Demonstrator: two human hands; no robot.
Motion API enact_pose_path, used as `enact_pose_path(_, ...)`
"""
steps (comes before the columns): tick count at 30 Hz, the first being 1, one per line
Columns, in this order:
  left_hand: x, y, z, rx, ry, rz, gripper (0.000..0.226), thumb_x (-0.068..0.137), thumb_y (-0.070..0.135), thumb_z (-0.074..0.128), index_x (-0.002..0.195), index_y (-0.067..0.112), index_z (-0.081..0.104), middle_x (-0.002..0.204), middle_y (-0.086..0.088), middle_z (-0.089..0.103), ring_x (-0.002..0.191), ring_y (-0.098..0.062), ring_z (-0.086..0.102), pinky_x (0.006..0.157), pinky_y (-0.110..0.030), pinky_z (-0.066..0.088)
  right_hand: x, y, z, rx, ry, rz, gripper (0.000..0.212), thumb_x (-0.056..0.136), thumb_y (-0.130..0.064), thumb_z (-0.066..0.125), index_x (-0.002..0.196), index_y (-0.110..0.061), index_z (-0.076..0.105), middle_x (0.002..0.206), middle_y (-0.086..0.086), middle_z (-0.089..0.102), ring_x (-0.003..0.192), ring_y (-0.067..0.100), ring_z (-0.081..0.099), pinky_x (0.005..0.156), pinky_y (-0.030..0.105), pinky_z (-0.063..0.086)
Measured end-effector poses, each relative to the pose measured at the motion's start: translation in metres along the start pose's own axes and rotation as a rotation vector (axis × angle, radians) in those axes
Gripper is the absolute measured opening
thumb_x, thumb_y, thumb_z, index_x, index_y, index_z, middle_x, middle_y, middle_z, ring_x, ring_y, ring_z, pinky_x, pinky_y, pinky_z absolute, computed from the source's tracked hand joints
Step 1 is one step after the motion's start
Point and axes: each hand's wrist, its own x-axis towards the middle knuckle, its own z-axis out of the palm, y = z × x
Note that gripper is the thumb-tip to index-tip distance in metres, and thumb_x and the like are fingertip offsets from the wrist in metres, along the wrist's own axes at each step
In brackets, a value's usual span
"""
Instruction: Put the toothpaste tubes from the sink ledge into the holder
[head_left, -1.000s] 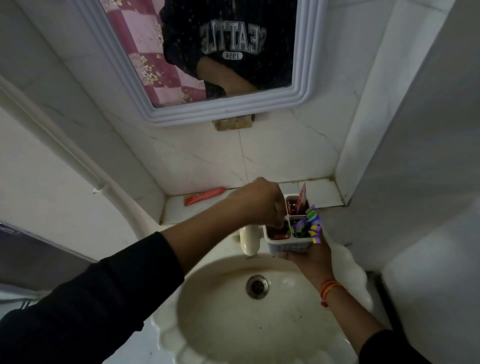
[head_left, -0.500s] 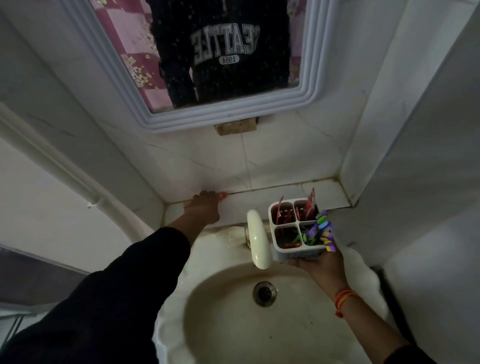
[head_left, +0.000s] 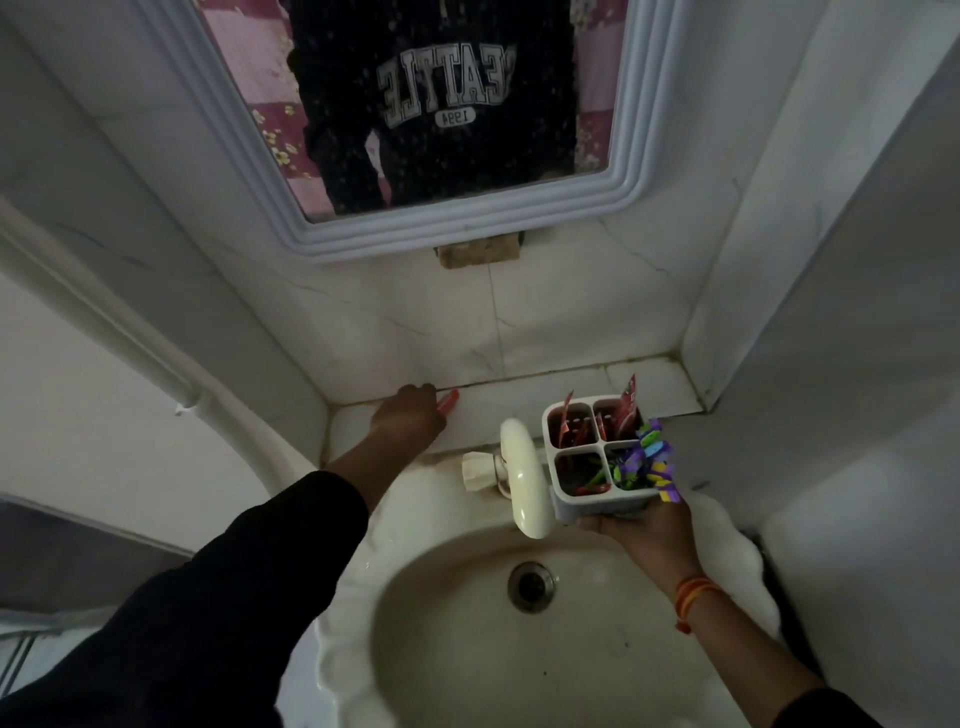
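A red toothpaste tube (head_left: 449, 402) lies on the tiled ledge (head_left: 524, 405) behind the sink. My left hand (head_left: 410, 418) covers most of it, fingers curled over it; only its right end shows. My right hand (head_left: 644, 530) holds a white four-compartment holder (head_left: 597, 506) from below, above the sink's right rim. Red toothpaste tubes (head_left: 626, 413) stand in the holder's two back compartments. Colourful toothbrushes (head_left: 649, 462) fill the front right compartment.
A cream tap (head_left: 522, 478) juts over the basin (head_left: 467, 649), just left of the holder. The drain (head_left: 531, 586) sits mid-basin. A white-framed mirror (head_left: 467, 223) hangs above. A tiled wall (head_left: 831, 312) closes in the right side, and a white pipe (head_left: 104, 322) runs down the left.
My left hand left the holder, went left to the ledge and came down on the red tube. The holder in my right hand has stayed roughly where it was.
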Motion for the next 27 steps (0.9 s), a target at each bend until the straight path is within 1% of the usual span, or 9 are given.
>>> enact_pose_path(3,-0.004,0.008,-0.015,-0.177,-0.038,-0.036,0.057,0.086,0.059,0.070,0.117,0.012,0.064,0.105,-0.015,0.069,0.089,-0.032,0.071,0.081,-0.037,0.059,-0.001,-0.003,0.002,0.080,0.058,-0.037,0.094,0.047,-0.021,0.102,0.132,-0.006,0.064,0.116,0.002,0.075,0.104,0.003,0.070,0.093,0.029,0.060)
enact_pose_path(6,-0.019,0.020,-0.046,-0.328,0.037,-0.030,0.038,0.072,0.031,0.090,0.098,0.014,0.068,0.093,-0.007,0.073,0.074,-0.022,0.070,0.064,-0.030,0.057,-0.003,-0.007,-0.001,0.192,0.047,-0.053,0.086,0.052,0.009,0.097,0.130,0.000,0.060,0.117,0.006,0.070,0.094,-0.011,0.069,0.080,0.020,0.062)
enact_pose_path(10,-0.044,0.056,-0.097,-0.361,0.168,0.178,0.014,0.090,0.031,0.073,0.088,0.018,0.070,0.075,0.012,0.065,0.067,-0.004,0.061,0.060,-0.020,0.048,-0.006,-0.009,0.000,0.088,-0.008,-0.009,0.096,0.043,-0.060,0.095,0.123,-0.012,0.071,0.106,-0.005,0.077,0.089,-0.001,0.072,0.073,0.011,0.056)
enact_pose_path(13,-0.067,0.088,-0.126,-0.340,0.126,0.326,0.015,0.098,0.024,0.064,0.099,0.015,0.075,0.084,0.004,0.074,0.078,-0.012,0.070,0.072,-0.026,0.057,-0.007,-0.013,-0.001,0.070,-0.012,-0.005,0.085,0.051,-0.045,0.100,0.123,-0.011,0.071,0.105,-0.004,0.077,0.088,0.002,0.072,0.076,0.018,0.059)
enact_pose_path(17,-0.093,0.116,-0.143,-0.376,0.165,0.481,0.014,0.093,0.030,0.072,0.099,0.022,0.081,0.079,0.011,0.076,0.069,0.003,0.067,0.067,-0.012,0.048,-0.008,-0.015,-0.002,0.091,-0.014,0.003,0.102,0.038,-0.064,0.094,0.123,-0.013,0.071,0.105,-0.002,0.077,0.090,0.005,0.073,0.072,0.016,0.057)
enact_pose_path(21,-0.112,0.132,-0.138,-0.289,0.098,0.580,0.015,0.091,0.027,0.074,0.099,0.021,0.084,0.083,0.008,0.080,0.071,0.000,0.069,0.070,-0.007,0.048,-0.013,-0.021,-0.005,0.146,-0.016,-0.042,0.057,0.070,-0.030,0.094,0.120,-0.019,0.069,0.099,-0.007,0.080,0.090,0.002,0.075,0.078,0.035,0.066)
enact_pose_path(23,-0.121,0.136,-0.135,-0.247,0.095,0.604,0.016,0.092,0.026,0.072,0.100,0.019,0.084,0.087,0.003,0.081,0.074,-0.005,0.073,0.072,-0.017,0.054,-0.010,-0.021,-0.004,0.225,0.021,-0.066,0.064,0.069,0.003,0.092,0.121,-0.023,0.063,0.096,-0.016,0.077,0.096,-0.008,0.071,0.075,0.020,0.063)
enact_pose_path(25,-0.127,0.141,-0.134,-0.232,0.120,0.616,0.016,0.093,0.025,0.070,0.098,0.018,0.084,0.082,0.001,0.081,0.073,-0.011,0.073,0.073,-0.026,0.057,-0.012,-0.027,-0.001,0.304,0.018,-0.054,0.086,0.054,0.010,0.097,0.125,-0.018,0.058,0.103,-0.019,0.069,0.094,-0.027,0.061,0.073,-0.001,0.051)
enact_pose_path(27,-0.129,0.147,-0.129,-0.206,0.106,0.606,0.016,0.092,0.024,0.069,0.097,0.020,0.084,0.080,-0.002,0.080,0.073,-0.015,0.073,0.073,-0.030,0.058,-0.011,-0.023,0.001,0.371,-0.008,-0.068,0.086,0.052,0.011,0.097,0.125,-0.014,0.058,0.106,-0.012,0.068,0.091,-0.029,0.060,0.070,-0.005,0.047)
